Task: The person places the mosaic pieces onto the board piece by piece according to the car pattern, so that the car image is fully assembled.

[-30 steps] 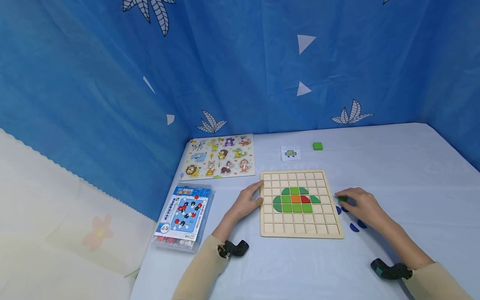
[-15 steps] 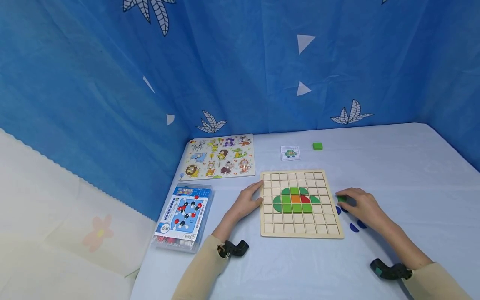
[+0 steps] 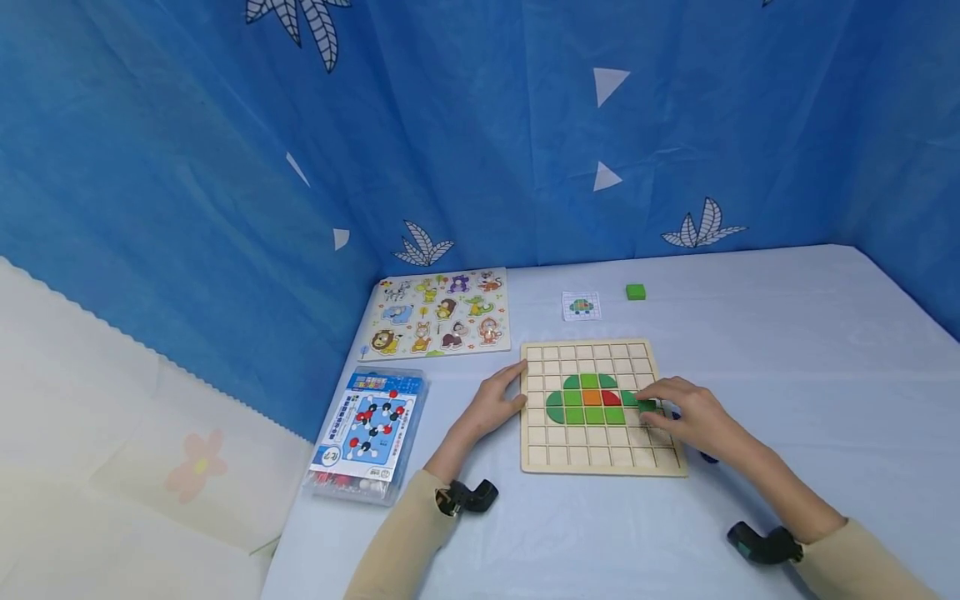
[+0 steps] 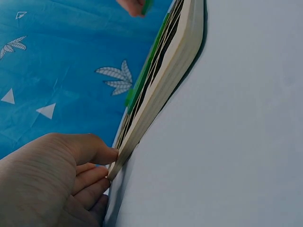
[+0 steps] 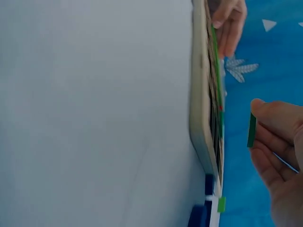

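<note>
A wooden grid board [image 3: 600, 454] lies on the table, with green, orange and red tiles [image 3: 592, 398] set in its middle cells. My left hand [image 3: 491, 407] touches the board's left edge with thumb and fingers spread along it; the left wrist view shows the thumb [image 4: 102, 150] against the rim. Over the right side of the board, my right hand [image 3: 693, 414] pinches a dark green tile [image 5: 252, 130] between thumb and fingers. The right wrist view shows that tile edge-on and apart from the board; its full shape is hidden. Blue pieces [image 3: 707, 457] lie right of the board, partly covered by my right hand.
Behind the board are a small pattern card [image 3: 581, 306] and a light green block [image 3: 635, 292]. An animal puzzle board [image 3: 438, 315] lies at the back left, and a boxed molecule set [image 3: 367, 433] lies to the left. A blue curtain [image 3: 487, 150] hangs behind the table.
My right hand has moved left from beside the board to above its right side, carrying the dark green tile. The left hand stays at the board's edge.
</note>
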Motion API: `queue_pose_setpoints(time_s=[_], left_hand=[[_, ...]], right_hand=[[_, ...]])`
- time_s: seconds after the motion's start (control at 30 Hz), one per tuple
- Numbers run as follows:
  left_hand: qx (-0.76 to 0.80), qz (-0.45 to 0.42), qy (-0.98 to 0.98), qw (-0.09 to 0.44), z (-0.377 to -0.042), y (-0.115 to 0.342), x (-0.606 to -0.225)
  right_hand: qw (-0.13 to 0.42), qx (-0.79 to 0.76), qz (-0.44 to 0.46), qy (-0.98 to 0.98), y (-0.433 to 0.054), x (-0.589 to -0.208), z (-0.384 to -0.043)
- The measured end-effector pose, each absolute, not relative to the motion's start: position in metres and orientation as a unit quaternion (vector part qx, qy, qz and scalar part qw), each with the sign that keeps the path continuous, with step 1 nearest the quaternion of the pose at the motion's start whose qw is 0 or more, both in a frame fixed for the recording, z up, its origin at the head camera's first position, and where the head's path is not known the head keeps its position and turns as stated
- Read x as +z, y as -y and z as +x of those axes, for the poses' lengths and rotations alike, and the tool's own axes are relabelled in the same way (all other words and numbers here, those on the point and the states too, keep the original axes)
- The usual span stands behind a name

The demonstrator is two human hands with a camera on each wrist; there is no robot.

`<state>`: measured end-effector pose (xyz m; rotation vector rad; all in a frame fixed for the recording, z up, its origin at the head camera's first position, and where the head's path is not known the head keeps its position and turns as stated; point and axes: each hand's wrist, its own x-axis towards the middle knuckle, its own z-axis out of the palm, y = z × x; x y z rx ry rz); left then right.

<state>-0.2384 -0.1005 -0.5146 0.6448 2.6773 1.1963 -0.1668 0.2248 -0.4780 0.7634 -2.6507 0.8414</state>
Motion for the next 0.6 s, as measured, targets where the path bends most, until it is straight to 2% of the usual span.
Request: queue_pose_setpoints(time_s=[0.13,0.37,0.6], left_hand=[[0.396,0.214,-0.89,0.07,-0.239,0.101,-0.513],[0.399,0.214,-0.889,0.068,-0.238,0.101,-0.512],[0.397,0.21,-0.89,0.073,-0.239,0.1,-0.513]], right_hand=[[0.134,0.28,0.309,0.899,-0.217,-0.488,-0.17],[0.104,0.261,0.301,0.911,-0.213,-0.494,-0.173],[0.117,0.278,0.299,0.905,-0.214,-0.495,-0.172]])
